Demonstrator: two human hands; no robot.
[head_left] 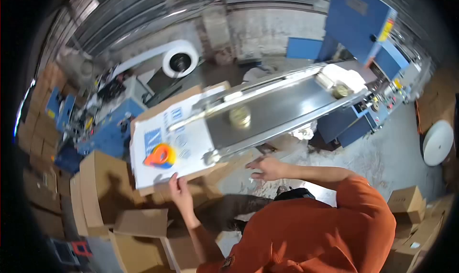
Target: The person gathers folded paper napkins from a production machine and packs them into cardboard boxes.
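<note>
My left hand (pixel 181 192) is raised beside the front edge of a white printed sheet (pixel 196 141) that lies over cardboard. Its fingers stick up and look slightly apart, with nothing visible in them. Close by on the sheet sits an orange and yellow tape dispenser (pixel 162 154). My right hand (pixel 267 169) hangs in front of the conveyor belt (pixel 282 105), fingers spread, holding nothing. A blurred, gold-green round item (pixel 240 116) stands on the belt near its left end. Another such round item (pixel 341 91) is at the far right end.
Blue machines stand on the left (pixel 107 134) and at the right end of the conveyor (pixel 356 24). A large white roll (pixel 180 62) is mounted at the back left. Open cardboard boxes (pixel 138 249) fill the lower left; more cartons (pixel 406 203) sit at the right.
</note>
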